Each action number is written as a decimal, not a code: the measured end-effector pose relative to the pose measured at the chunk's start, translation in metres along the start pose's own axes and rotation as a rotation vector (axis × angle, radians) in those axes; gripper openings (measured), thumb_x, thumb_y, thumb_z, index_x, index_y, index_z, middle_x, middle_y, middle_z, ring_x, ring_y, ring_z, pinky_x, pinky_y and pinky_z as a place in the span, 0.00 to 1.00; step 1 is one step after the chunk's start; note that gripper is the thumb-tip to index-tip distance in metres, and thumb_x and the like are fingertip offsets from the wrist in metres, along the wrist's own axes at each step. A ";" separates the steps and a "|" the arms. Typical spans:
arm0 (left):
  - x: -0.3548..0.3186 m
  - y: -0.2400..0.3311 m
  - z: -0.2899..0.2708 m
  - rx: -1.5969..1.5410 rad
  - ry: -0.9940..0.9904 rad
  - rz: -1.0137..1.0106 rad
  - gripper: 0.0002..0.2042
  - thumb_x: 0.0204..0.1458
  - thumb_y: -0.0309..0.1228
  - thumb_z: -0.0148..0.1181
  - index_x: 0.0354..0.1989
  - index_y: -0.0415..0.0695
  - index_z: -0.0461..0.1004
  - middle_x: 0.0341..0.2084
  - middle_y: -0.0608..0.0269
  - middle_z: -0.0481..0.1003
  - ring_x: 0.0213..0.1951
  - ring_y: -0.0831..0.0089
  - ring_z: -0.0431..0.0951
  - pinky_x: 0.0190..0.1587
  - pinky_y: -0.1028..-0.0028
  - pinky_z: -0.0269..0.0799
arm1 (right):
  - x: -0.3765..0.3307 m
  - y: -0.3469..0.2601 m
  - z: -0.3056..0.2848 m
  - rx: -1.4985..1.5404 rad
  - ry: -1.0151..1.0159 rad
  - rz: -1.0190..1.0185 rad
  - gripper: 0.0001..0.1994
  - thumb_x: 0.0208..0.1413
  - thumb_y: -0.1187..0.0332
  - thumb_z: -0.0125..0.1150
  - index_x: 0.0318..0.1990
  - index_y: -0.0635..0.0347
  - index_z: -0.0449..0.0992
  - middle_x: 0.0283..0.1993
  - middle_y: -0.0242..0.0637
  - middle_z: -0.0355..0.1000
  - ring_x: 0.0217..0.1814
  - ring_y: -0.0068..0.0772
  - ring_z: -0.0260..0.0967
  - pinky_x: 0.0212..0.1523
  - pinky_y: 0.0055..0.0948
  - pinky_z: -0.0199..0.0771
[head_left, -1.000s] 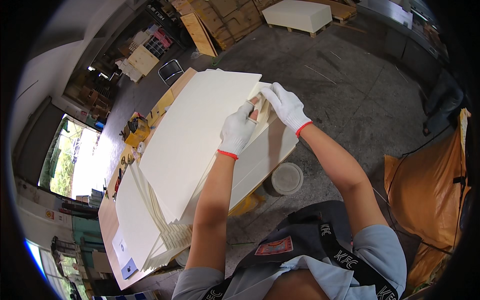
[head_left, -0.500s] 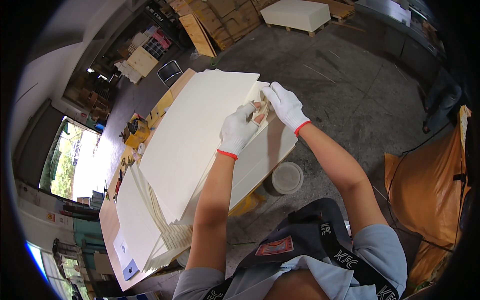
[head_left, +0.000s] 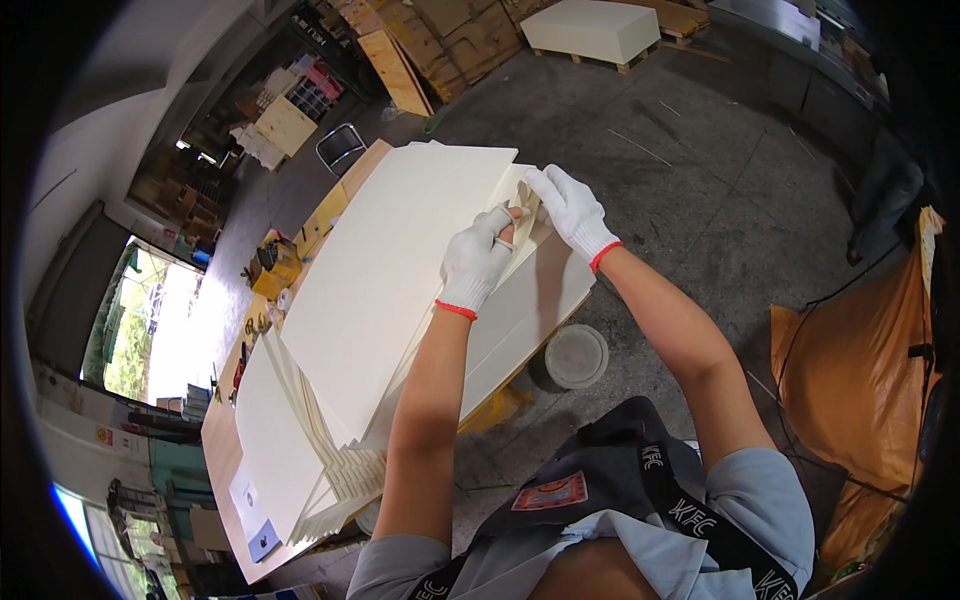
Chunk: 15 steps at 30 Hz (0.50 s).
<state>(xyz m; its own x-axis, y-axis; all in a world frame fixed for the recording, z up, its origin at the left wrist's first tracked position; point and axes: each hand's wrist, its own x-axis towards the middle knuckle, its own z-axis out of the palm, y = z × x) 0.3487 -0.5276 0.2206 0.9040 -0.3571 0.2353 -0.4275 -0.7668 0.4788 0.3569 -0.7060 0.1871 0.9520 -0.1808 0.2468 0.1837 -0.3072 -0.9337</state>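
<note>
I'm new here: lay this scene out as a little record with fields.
Material: large flat white sheets, overlapping on a pale wooden table
Left hand: in a red-cuffed white knitted glove, at the sheets' edges
Right hand: gloved likewise, also at the sheets' edges
Right of the table: round, grey-topped container
Far right: draped orange sheeting

White lettering point(head_left: 693, 516) along the black apron strap point(head_left: 668, 492) and on a dark machine point(head_left: 340, 55)
</note>
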 end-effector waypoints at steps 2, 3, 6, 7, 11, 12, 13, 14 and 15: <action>-0.001 0.003 -0.001 0.006 -0.005 0.020 0.14 0.58 0.33 0.59 0.53 0.55 0.77 0.45 0.54 0.80 0.46 0.57 0.81 0.50 0.68 0.74 | 0.001 0.004 0.001 0.009 0.017 -0.009 0.29 0.62 0.37 0.42 0.38 0.57 0.73 0.29 0.44 0.72 0.36 0.45 0.73 0.41 0.39 0.68; -0.003 0.004 -0.002 0.011 -0.006 0.042 0.16 0.56 0.33 0.61 0.54 0.54 0.77 0.45 0.54 0.80 0.46 0.58 0.81 0.50 0.68 0.74 | 0.001 0.004 0.001 0.012 0.028 -0.018 0.29 0.62 0.37 0.42 0.38 0.57 0.73 0.28 0.43 0.72 0.35 0.43 0.73 0.41 0.38 0.68; -0.006 -0.003 0.004 0.021 0.050 0.134 0.19 0.51 0.34 0.64 0.53 0.58 0.76 0.44 0.58 0.80 0.42 0.57 0.81 0.46 0.65 0.76 | -0.002 -0.001 -0.006 0.107 -0.034 0.042 0.29 0.61 0.37 0.44 0.38 0.57 0.74 0.28 0.39 0.73 0.33 0.35 0.73 0.39 0.34 0.70; -0.006 -0.010 0.009 0.024 0.079 0.167 0.20 0.49 0.36 0.64 0.53 0.61 0.76 0.43 0.60 0.79 0.40 0.57 0.81 0.44 0.63 0.77 | -0.003 -0.004 -0.008 0.152 -0.073 0.076 0.29 0.61 0.37 0.45 0.38 0.57 0.74 0.29 0.37 0.73 0.32 0.32 0.74 0.38 0.33 0.71; -0.006 -0.022 0.016 0.068 0.211 0.228 0.24 0.50 0.33 0.63 0.58 0.59 0.73 0.46 0.58 0.78 0.41 0.56 0.81 0.43 0.63 0.77 | -0.008 -0.014 -0.010 0.461 -0.118 0.313 0.31 0.62 0.39 0.48 0.50 0.62 0.74 0.40 0.40 0.76 0.36 0.30 0.76 0.37 0.30 0.76; -0.009 -0.014 0.012 0.100 0.216 0.197 0.24 0.50 0.33 0.64 0.59 0.58 0.73 0.48 0.56 0.78 0.41 0.55 0.81 0.43 0.63 0.78 | -0.012 -0.015 -0.007 0.583 -0.117 0.346 0.30 0.62 0.40 0.50 0.52 0.62 0.73 0.43 0.40 0.76 0.38 0.30 0.76 0.37 0.30 0.76; -0.011 -0.008 0.009 0.133 0.221 0.164 0.24 0.50 0.32 0.64 0.59 0.56 0.72 0.50 0.55 0.78 0.40 0.53 0.82 0.43 0.64 0.78 | -0.016 -0.017 -0.001 0.706 -0.118 0.378 0.30 0.61 0.41 0.52 0.54 0.61 0.72 0.45 0.40 0.75 0.40 0.30 0.76 0.38 0.30 0.76; -0.012 -0.006 0.009 0.114 0.252 0.149 0.25 0.49 0.33 0.64 0.59 0.56 0.72 0.50 0.55 0.77 0.42 0.54 0.81 0.44 0.63 0.78 | -0.020 -0.020 0.005 0.829 -0.119 0.411 0.30 0.61 0.43 0.53 0.56 0.61 0.71 0.48 0.40 0.74 0.41 0.29 0.76 0.38 0.30 0.76; -0.012 -0.003 0.012 0.090 0.286 0.134 0.26 0.49 0.34 0.64 0.59 0.57 0.72 0.50 0.56 0.76 0.43 0.54 0.80 0.44 0.62 0.77 | -0.025 -0.027 0.012 0.965 -0.228 0.496 0.28 0.60 0.47 0.59 0.57 0.59 0.70 0.50 0.38 0.73 0.41 0.27 0.73 0.39 0.29 0.74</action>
<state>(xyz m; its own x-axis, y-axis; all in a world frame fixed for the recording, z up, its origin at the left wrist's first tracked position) 0.3389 -0.5276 0.2062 0.7951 -0.3036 0.5251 -0.5283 -0.7719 0.3536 0.3312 -0.6825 0.2028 0.9773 0.1243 -0.1715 -0.2113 0.6266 -0.7501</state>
